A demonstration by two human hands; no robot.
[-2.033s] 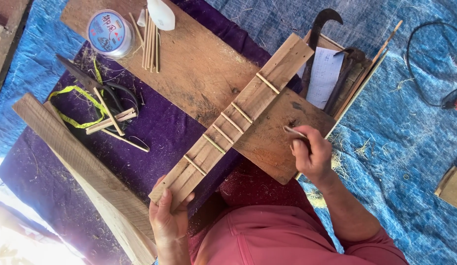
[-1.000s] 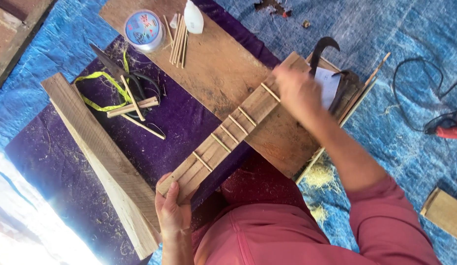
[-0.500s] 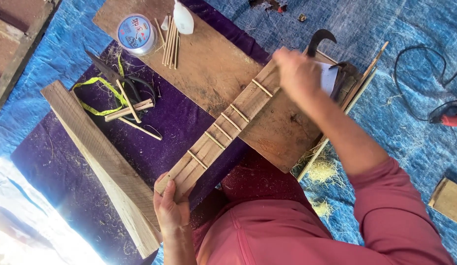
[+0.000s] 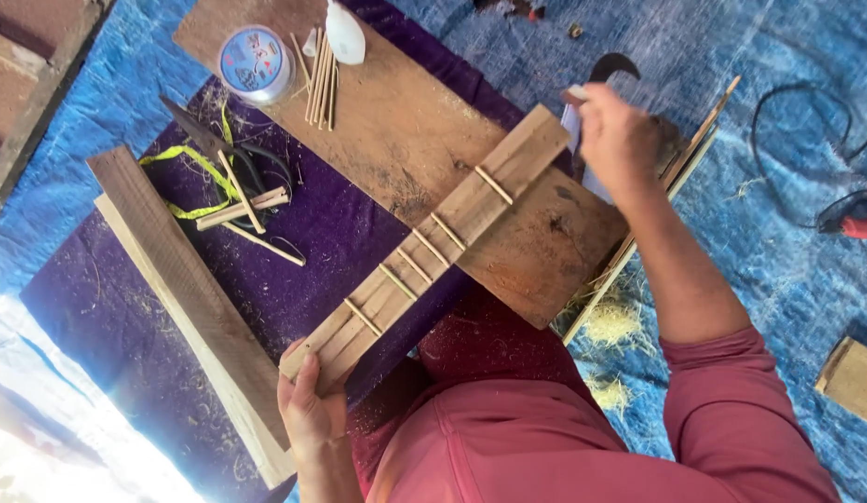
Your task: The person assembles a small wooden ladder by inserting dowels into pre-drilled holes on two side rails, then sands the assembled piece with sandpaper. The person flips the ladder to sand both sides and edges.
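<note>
Head view, left hand: We see the left hand [image 4: 311, 410] closed around the near end of the slatted wooden strip [image 4: 433, 247], thumb on top, holding it down against our lap.
Head view, right hand: The right hand [image 4: 620, 140] is closed around a small pale-handled tool [image 4: 575, 94] just beyond the far end of the strip; we cannot tell what kind of tool it is.
Head view, workpiece position: The strip runs diagonally from the left hand toward the right hand, its far half resting on a brown board [image 4: 406, 140]. Thin cross sticks [image 4: 494, 184] lie across it at intervals.
Head view, near the right hand: A curved dark blade [image 4: 609, 67] and long thin sticks [image 4: 685, 163] lie just beside it.
Head view, beyond the left hand: A plank [image 4: 187, 298], pliers [image 4: 230, 158] with yellow cord, a round tin [image 4: 255, 63], a bundle of sticks [image 4: 320, 84] and a white bottle [image 4: 344, 35] sit on the purple cloth [image 4: 294, 251] and board.
Risk, slip: We judge that only one end is held; pressure at the far end could pivot the strip off the board.
Risk, cross sticks: They look loose; a knock could shift them.
Risk, blade: The curved blade lies close to the right hand; a blind reach could cut it.
</note>
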